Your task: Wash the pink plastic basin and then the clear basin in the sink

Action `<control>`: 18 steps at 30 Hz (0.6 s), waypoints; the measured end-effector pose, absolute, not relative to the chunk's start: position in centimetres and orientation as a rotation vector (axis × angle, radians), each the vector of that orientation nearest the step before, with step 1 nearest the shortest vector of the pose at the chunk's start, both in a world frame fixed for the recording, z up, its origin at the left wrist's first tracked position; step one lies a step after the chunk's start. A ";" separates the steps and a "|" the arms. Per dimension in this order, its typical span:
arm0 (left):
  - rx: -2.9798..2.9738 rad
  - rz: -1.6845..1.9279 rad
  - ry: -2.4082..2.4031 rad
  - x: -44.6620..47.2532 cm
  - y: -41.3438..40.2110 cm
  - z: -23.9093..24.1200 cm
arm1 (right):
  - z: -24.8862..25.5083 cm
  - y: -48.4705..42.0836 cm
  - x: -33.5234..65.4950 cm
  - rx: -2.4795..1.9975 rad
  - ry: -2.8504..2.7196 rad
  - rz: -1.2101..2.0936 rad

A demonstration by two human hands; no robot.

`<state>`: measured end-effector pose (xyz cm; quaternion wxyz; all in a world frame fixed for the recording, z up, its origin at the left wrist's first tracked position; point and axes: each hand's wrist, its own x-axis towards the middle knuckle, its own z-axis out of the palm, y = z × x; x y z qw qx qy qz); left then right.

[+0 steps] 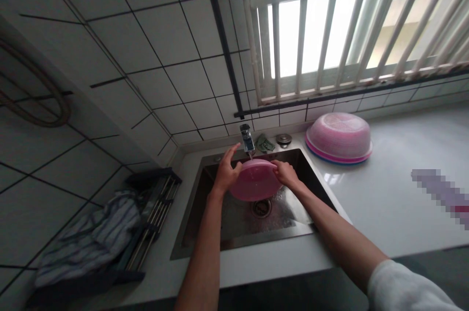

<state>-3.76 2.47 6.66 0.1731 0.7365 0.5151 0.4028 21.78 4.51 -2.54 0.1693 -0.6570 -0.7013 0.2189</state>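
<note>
A pink plastic basin (253,185) is held tilted over the steel sink (229,240), and a thin stream of water from the faucet (246,138) runs into it. My right hand (287,174) is closed on the basin's right rim. At the left rim is my left hand (227,172), its fingers stretched up toward the faucet and its thumb apart, at the basin's edge. Whether that thumb presses on the rim, I cannot tell. Below the basin the sink's drain (262,208) shows, with wet steel around it.
Upturned pink basins (339,137) are stacked on the white counter (381,193) to the right. Behind the sink lie a green cloth (264,143) and a metal drain plug (283,140). A dark rack (152,225) with a striped cloth (98,233) stands left. A barred window (322,32) is above.
</note>
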 end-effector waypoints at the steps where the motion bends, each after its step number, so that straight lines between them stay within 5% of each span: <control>1: 2.144 1.200 1.468 -3.2 3.1 7.8 | -2.3 4.4 21.6 -1.880 -1.990 0.612; 7: 2.397 1.171 1.451 -2.0 7.0 11.3 | -1.4 4.0 21.5 -1.885 -2.001 0.569; 18: 2.269 1.089 1.464 -2.7 5.0 7.7 | -1.9 4.3 21.8 -1.871 -1.965 0.583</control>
